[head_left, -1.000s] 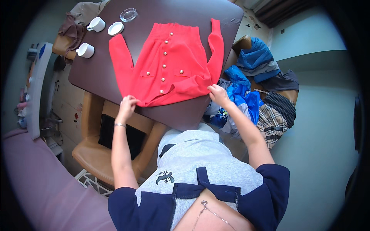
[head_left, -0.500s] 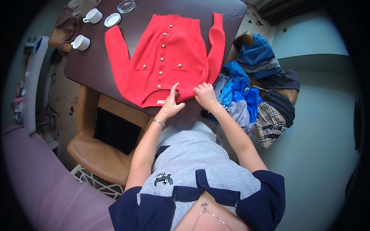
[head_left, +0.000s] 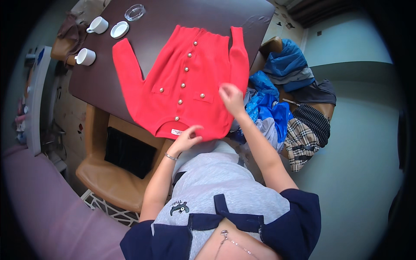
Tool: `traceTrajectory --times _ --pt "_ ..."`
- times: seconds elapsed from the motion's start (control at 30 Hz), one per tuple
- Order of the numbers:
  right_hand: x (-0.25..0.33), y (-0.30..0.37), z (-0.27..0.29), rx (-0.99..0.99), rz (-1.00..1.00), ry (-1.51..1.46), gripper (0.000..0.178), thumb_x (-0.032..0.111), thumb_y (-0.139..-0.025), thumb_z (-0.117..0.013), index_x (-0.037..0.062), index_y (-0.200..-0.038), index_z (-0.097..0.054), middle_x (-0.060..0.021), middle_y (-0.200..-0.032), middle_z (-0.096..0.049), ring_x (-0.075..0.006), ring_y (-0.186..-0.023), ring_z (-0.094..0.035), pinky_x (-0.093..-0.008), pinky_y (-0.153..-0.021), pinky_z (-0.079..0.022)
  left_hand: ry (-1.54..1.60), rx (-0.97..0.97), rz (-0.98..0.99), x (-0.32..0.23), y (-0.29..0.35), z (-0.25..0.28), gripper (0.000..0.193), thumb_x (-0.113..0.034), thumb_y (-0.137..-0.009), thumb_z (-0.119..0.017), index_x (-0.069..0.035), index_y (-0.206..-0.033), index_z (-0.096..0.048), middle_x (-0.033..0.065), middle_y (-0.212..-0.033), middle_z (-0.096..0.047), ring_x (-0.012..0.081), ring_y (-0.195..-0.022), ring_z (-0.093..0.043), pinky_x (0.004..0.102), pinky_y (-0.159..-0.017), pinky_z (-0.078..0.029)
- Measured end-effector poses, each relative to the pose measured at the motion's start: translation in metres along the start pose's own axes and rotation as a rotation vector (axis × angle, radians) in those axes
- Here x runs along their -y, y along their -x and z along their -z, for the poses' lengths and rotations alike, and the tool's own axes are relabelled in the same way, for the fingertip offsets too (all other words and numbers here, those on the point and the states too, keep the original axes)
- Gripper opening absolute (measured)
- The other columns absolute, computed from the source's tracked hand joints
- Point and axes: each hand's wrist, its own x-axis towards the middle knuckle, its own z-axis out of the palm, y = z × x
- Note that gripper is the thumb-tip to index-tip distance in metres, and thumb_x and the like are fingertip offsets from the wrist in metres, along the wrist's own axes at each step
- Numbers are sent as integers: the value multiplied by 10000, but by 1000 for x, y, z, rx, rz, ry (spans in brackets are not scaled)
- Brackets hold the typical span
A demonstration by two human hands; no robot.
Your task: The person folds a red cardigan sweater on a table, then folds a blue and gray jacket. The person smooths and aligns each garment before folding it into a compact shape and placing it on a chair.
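A red knitted cardigan (head_left: 190, 78) with gold-rimmed pearl-like buttons and two flap pockets lies front up, its collar toward me. Its two sleeves lie out along the sides. My left hand (head_left: 185, 141) is at the collar beside the white label (head_left: 176, 132), thumb and index finger apart, with no cloth visibly gripped. Over the cardigan's right side, near the sleeve, my right hand (head_left: 232, 99) hovers with loosely curled, slightly blurred fingers; I see nothing held in them. The cardigan's neck end reaches the near edge of the dark table (head_left: 99, 73).
White cups (head_left: 99, 25), a white dish (head_left: 119, 30) and a clear glass ashtray (head_left: 134, 12) stand at the table's far left. Piled clothes (head_left: 277, 112) cover a seat on the right. A tan chair (head_left: 112, 180) with a black cushion-like pad is at the near left.
The cardigan has slid toward me, its collar now at the table edge. My left hand has come nearer. My right hand has left the shoulder and moved farther up the cardigan's side.
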Motion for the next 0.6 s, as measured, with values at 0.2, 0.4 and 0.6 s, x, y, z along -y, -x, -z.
traceTrajectory --times 0.2,0.4,0.6 --pt "-46 -149 -25 -134 -246 537 547 319 -743 -676 -81 -1084 -524 -193 -990 -620 -351 -871 -618 -426 -776 -492 465 -822 113 -13 -14 -3 515 -53 -834 -617 -154 -1284 -388 18 -954 -483 68 -713 -511 192 -568 -444" --pt "-55 -214 -31 21 -309 552 363 334 -723 -637 0 -866 -629 -194 -903 -641 -363 -870 -613 -441 -765 -497 621 -962 4 -3 -33 -6 405 22 -836 -582 -101 -1206 -472 -16 -925 -454 49 -699 -481 189 -520 -407" --pt "-49 -207 -6 -143 -129 594 237 264 -687 -675 61 -774 -586 -139 -781 -600 -303 -787 -589 -441 -668 -469 586 -954 -56 11 -11 -10 370 2 -849 -579 -88 -1191 -468 -51 -884 -455 19 -623 -470 172 -459 -373"
